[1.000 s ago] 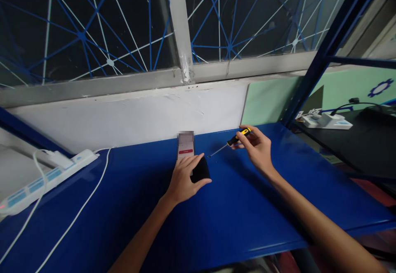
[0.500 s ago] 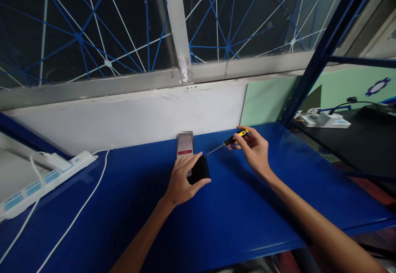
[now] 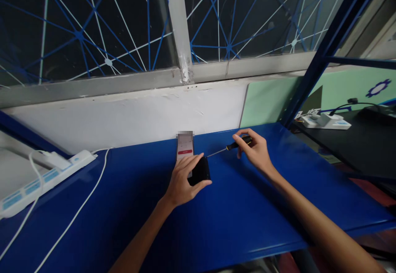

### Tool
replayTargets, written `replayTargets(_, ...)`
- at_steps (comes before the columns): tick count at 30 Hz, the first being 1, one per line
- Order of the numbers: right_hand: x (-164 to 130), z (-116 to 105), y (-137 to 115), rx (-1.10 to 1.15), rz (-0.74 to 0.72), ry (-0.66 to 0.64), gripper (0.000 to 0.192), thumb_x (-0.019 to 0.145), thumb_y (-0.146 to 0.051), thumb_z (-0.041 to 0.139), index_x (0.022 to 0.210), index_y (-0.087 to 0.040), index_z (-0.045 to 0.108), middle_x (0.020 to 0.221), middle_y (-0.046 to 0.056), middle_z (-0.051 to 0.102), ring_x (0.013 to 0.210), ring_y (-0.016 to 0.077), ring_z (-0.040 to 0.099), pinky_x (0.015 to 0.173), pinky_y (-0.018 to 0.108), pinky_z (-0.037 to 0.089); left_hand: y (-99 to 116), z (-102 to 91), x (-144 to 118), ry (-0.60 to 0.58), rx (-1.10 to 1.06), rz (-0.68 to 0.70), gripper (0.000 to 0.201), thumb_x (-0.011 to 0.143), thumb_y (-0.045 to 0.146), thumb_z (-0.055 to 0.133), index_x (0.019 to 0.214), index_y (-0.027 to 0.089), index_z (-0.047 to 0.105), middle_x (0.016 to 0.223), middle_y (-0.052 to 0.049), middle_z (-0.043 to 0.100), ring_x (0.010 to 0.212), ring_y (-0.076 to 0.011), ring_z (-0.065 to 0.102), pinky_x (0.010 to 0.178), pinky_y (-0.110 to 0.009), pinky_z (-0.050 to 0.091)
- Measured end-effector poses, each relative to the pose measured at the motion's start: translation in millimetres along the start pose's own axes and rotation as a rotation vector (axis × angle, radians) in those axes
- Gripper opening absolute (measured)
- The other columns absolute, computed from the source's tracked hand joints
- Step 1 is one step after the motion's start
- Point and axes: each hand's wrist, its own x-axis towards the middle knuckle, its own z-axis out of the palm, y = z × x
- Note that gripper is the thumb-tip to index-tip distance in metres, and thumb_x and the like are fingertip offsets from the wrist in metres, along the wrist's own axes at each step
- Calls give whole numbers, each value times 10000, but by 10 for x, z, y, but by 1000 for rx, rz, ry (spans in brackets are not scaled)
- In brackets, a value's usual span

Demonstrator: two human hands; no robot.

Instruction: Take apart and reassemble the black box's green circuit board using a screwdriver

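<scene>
Near the middle of the frame, the left hand (image 3: 182, 180) lies on a small black device (image 3: 200, 171) that rests flat on the blue worktop (image 3: 235, 215); its grip is partly closed, fingers over the top and thumb along the near edge, pinning the device down. Just right of centre, the right hand (image 3: 255, 151) has its grip closed round the dark handle of a screwdriver (image 3: 230, 147), thumb and fingers pinching it. The thin metal shaft slants down and to the left, and its tip ends at the upper right corner of the black device; whether it touches cannot be told at this size.

Just behind the left hand a phone (image 3: 185, 145) leans upright against the white wall (image 3: 123, 116), its screen lit with a red bar, the top part blurred. At the left edge of the frame a white power strip (image 3: 46, 176) lies on the worktop, with a white cable (image 3: 77, 213) running from it towards the lower left. At the upper right, beyond a blue upright post (image 3: 324, 46), a second white power strip (image 3: 323, 120) sits on a dark surface. A window with blue and white crossed lines fills the top of the frame
</scene>
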Motion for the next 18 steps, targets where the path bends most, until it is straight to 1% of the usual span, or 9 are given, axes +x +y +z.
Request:
replayTargets(3, 47, -65, 37, 65, 106, -172, 319, 843, -480, 624, 946, -200, 510, 510, -48, 572, 414, 148, 595, 425, 255, 470, -15, 8, -5, -14, 12, 5, 682, 798, 480, 700, 1381, 229, 449, 1270, -123, 606, 1156, -309, 566, 968, -501, 450)
replayTargets(5, 80, -121, 67, 152, 167, -304, 356, 814, -467, 659, 971, -210, 470, 563, -37, 604, 459, 165, 620, 442, 276, 500, -31, 19, -14, -31, 21, 3, 702, 792, 485, 704, 1391, 230, 441, 1270, -123, 605, 1158, -315, 563, 972, -508, 444)
replayTargets(7, 107, -177, 108, 163, 198, -403, 362, 785, -457, 690, 934, -204, 478, 579, -25, 613, 478, 169, 621, 450, 287, 509, -47, 35, -25, -60, 24, 0, 728, 788, 490, 707, 1405, 226, 424, 1271, -125, 603, 1159, -317, 560, 979, -516, 436)
replayTargets(10, 128, -236, 186, 19, 205, -467, 345, 801, -501, 659, 792, -184, 521, 514, -28, 569, 415, 133, 551, 411, 254, 446, -63, 58, -39, -101, 14, -7, 769, 776, 488, 721, 1423, 224, 400, 1274, -127, 598, 1162, -316, 550, 982, -524, 428)
replayTargets(12, 129, -253, 232, -110, 194, -479, 427, 858, -553, 560, 657, -183, 492, 443, -46, 482, 359, 93, 456, 377, 225, 363, -68, 67, -46, -114, 5, -9, 782, 768, 473, 734, 1428, 230, 393, 1275, -126, 595, 1163, -316, 546, 980, -528, 424)
replayTargets(14, 126, -267, 260, -169, 210, -523, 488, 902, -581, 465, 619, -183, 468, 430, -61, 410, 342, 71, 385, 362, 213, 320, -73, 70, -51, -121, 5, -11, 786, 762, 454, 744, 1428, 231, 392, 1269, -127, 598, 1158, -316, 546, 977, -532, 422)
replayTargets(15, 124, -276, 268, -166, 230, -564, 471, 902, -582, 465, 656, -182, 487, 447, -67, 402, 342, 69, 375, 355, 210, 318, -78, 70, -54, -126, 8, -14, 787, 759, 447, 748, 1427, 230, 393, 1264, -127, 600, 1154, -314, 548, 975, -532, 422)
replayTargets(16, 123, -288, 274, -148, 253, -616, 423, 884, -575, 509, 727, -182, 511, 476, -72, 415, 345, 70, 380, 347, 207, 324, -84, 71, -57, -133, 13, -16, 789, 757, 442, 752, 1426, 228, 392, 1261, -126, 601, 1151, -313, 550, 972, -530, 423)
replayTargets(18, 127, -316, 288, -98, 286, -719, 366, 813, -529, 642, 885, -194, 514, 536, -79, 462, 349, 74, 409, 336, 204, 338, -99, 76, -65, -150, 23, -20, 798, 751, 441, 758, 1427, 230, 389, 1259, -125, 600, 1149, -313, 548, 965, -525, 425)
